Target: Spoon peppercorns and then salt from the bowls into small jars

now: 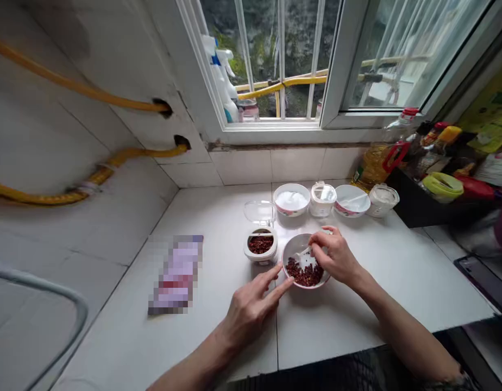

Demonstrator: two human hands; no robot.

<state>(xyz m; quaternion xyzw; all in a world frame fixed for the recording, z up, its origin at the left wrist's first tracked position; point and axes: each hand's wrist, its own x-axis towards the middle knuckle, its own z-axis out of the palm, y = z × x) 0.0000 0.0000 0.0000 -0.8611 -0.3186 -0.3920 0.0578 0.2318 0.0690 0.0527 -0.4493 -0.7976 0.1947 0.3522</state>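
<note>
A white bowl [286,247] with dark red dried bits [308,275] in it stands on the white tiled counter. Inside it is a small white spoon [302,253], its handle pinched in my right hand [334,255]. My left hand [253,304] has its fingers apart, and the fingertips touch the bowl's left rim. Just left of the bowl, a white lidded jar [261,256] is open and holds similar red bits; its clear lid [259,212] is tilted back.
Behind stand a bowl of white powder [292,209], a white jar [322,201], another bowl [352,210] and a jar [382,202]. An oil bottle [375,165] and a dark condiment box [414,203] are right. A purple packet [178,274] lies left; a phone [485,282] lies far right.
</note>
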